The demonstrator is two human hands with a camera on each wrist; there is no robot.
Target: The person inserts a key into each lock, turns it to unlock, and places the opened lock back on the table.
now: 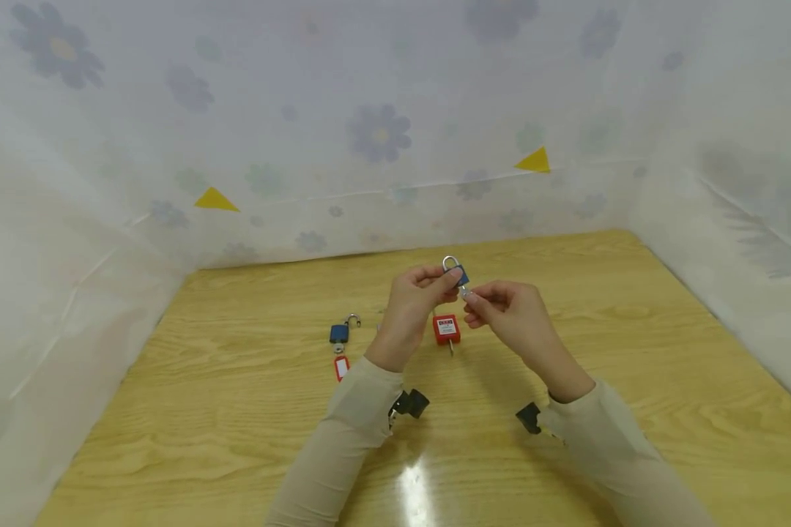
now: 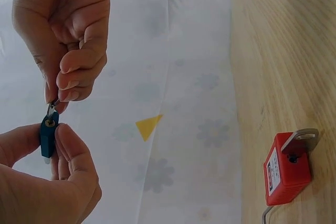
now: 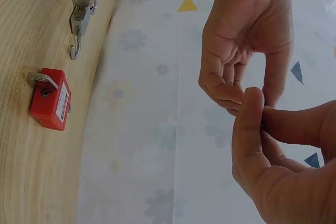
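While both hands work above wooden table (image 1: 237, 410), progress looks mid-step. Left hand (image 1: 411, 307) pinches blue padlock (image 1: 460, 274) between thumb and fingers; shackle looks closed. Right hand (image 1: 510, 316) pinches key (image 2: 51, 107), tip at keyhole; turned or not, cannot tell. Red padlock (image 1: 446, 329) on table just below hands, key in it, white label unreadable. Second blue padlock (image 1: 339, 333) left of left hand, shackle open, red tag (image 1: 341, 367) attached.

Blue padlock (image 1: 460, 274) upright, key (image 1: 465, 292) inserted.
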